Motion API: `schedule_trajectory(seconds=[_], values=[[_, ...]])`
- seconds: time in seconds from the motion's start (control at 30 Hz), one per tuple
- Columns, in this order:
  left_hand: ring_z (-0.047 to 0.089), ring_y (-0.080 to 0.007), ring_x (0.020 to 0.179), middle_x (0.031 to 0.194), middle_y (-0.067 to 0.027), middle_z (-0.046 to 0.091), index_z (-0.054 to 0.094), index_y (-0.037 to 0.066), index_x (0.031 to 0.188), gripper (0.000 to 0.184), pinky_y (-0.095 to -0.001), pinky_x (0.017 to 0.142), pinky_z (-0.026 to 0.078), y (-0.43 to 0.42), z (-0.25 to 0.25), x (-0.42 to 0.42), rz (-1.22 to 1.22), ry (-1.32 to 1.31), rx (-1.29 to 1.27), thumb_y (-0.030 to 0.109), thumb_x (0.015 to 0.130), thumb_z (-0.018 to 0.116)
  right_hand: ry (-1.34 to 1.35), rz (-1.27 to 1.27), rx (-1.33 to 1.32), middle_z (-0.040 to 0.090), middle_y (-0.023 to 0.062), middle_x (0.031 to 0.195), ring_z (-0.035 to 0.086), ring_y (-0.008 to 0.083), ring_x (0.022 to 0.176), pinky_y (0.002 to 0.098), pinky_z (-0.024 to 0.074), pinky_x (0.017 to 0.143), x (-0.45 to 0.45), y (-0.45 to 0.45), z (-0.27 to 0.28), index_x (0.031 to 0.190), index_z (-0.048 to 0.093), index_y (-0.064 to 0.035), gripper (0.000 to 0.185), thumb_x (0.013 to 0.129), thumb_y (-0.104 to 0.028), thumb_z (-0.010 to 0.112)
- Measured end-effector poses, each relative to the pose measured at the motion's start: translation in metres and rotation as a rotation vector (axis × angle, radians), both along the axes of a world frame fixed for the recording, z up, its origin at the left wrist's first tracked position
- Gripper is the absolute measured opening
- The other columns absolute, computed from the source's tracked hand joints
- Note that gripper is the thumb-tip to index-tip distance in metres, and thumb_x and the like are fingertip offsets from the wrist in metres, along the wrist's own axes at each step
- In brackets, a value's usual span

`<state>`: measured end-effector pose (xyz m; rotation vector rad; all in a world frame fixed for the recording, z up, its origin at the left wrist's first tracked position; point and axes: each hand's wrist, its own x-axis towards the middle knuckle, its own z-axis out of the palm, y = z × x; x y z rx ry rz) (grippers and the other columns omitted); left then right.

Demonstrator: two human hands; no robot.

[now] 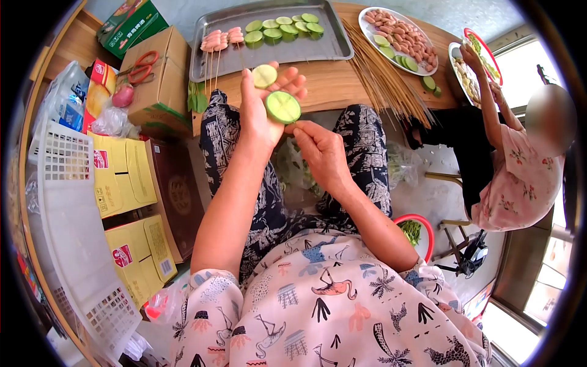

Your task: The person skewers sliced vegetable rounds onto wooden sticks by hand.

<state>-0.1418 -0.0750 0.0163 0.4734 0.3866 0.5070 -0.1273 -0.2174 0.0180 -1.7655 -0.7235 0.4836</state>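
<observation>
My left hand [260,113] is palm up, its fingers partly spread, with a pale green round slice [265,76] lying at its fingers and a larger green-rimmed slice [283,107] against its palm. Below the larger slice, my right hand [315,147] pinches a thin stick [295,124], most of which is hidden. Beyond my hands, a metal tray [342,37] holds rows of green slices [285,27] and pink pieces on sticks [215,41]. Many loose bamboo sticks [382,76] lie at the tray's right.
An oval plate [365,25] holds sausage-like pieces and green slices. Another person [516,177] sits at the right, reaching toward further plates. At the left are cardboard boxes [125,174], red scissors [142,66] and a white plastic basket [85,238]. A red-rimmed basin [430,235] stands by my right arm.
</observation>
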Motion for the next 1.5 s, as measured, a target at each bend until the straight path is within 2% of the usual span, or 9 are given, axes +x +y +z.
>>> schedule_trajectory(seconds=[0.07,0.13,0.33,0.5,0.6,0.87,1.1,1.17,1.5], values=[[0.062,-0.0294,0.085,0.094,-0.0151,0.062,0.047,0.002,0.118,0.065,-0.0446,0.084,0.051,-0.011,0.003,0.001,-0.049,0.140,0.042,0.061,0.094,0.032,-0.053,-0.037,0.032,0.061,0.0182,0.070,0.062,0.0236,0.059,0.0338,0.0468,0.057,0.003,0.004,0.000,0.096,0.065,-0.0012,0.015,0.090,-0.012,0.056],[0.062,-0.0292,0.082,0.093,-0.0144,0.062,0.047,0.002,0.119,0.066,-0.0436,0.080,0.052,-0.009,-0.012,0.001,-0.092,0.146,0.118,0.062,0.093,0.033,-0.141,-0.053,0.021,0.061,0.0195,0.071,0.061,0.0355,0.063,0.0390,0.0471,0.057,0.007,0.009,-0.004,0.095,0.063,-0.0050,0.013,0.090,-0.014,0.055],[0.053,-0.0200,0.059,0.078,-0.0096,0.059,0.058,0.002,0.106,0.079,-0.0314,0.052,0.043,-0.007,-0.006,0.000,-0.037,0.226,0.090,0.069,0.091,0.018,-0.255,-0.012,-0.010,0.059,0.0205,0.070,0.059,0.0404,0.066,0.0458,0.0462,0.057,0.001,0.015,-0.010,0.091,0.057,-0.0072,0.010,0.091,-0.016,0.053],[0.053,-0.0203,0.057,0.074,-0.0090,0.058,0.058,0.002,0.104,0.080,-0.0293,0.050,0.041,-0.008,-0.004,-0.001,0.017,0.261,0.138,0.068,0.092,0.014,-0.269,0.005,-0.004,0.058,0.0214,0.069,0.059,0.0405,0.066,0.0466,0.0457,0.056,-0.002,0.016,-0.008,0.091,0.057,-0.0072,0.009,0.091,-0.015,0.052],[0.052,-0.0205,0.056,0.073,-0.0090,0.058,0.058,0.003,0.103,0.080,-0.0286,0.049,0.040,-0.008,-0.006,-0.002,0.039,0.260,0.147,0.067,0.092,0.013,-0.316,0.027,-0.057,0.058,0.0217,0.069,0.060,0.0372,0.062,0.0375,0.0464,0.056,-0.003,0.016,-0.009,0.104,0.061,-0.0052,0.015,0.092,-0.009,0.052],[0.053,-0.0210,0.056,0.075,-0.0113,0.058,0.054,0.006,0.108,0.073,-0.0289,0.048,0.040,-0.009,-0.008,0.000,0.066,0.263,0.158,0.063,0.094,0.011,-0.322,0.001,-0.019,0.057,0.0229,0.068,0.059,0.0419,0.066,0.0473,0.0458,0.055,-0.005,0.016,-0.007,0.089,0.055,-0.0048,0.006,0.089,-0.011,0.054],[0.053,-0.0217,0.055,0.075,-0.0131,0.058,0.049,0.007,0.113,0.070,-0.0293,0.047,0.040,-0.011,-0.005,0.002,0.097,0.275,0.189,0.061,0.095,0.010,-0.304,-0.005,0.007,0.057,0.0228,0.068,0.058,0.0418,0.065,0.0471,0.0457,0.055,-0.004,0.015,-0.007,0.088,0.054,-0.0044,0.006,0.088,-0.010,0.054],[0.053,-0.0218,0.055,0.075,-0.0132,0.058,0.050,0.006,0.111,0.069,-0.0294,0.047,0.039,-0.010,-0.005,0.003,0.106,0.286,0.188,0.061,0.096,0.010,-0.333,0.012,-0.023,0.057,0.0239,0.068,0.061,0.0386,0.064,0.0384,0.0464,0.055,-0.003,0.015,-0.009,0.103,0.059,-0.0014,0.015,0.091,-0.006,0.052],[0.053,-0.0225,0.055,0.075,-0.0142,0.058,0.050,0.006,0.111,0.069,-0.0295,0.045,0.038,-0.009,-0.009,0.006,0.132,0.266,0.189,0.059,0.096,0.010,-0.320,0.021,-0.042,0.057,0.0243,0.069,0.061,0.0396,0.066,0.0385,0.0472,0.056,-0.002,0.015,-0.008,0.104,0.060,-0.0023,0.016,0.090,-0.006,0.053]])
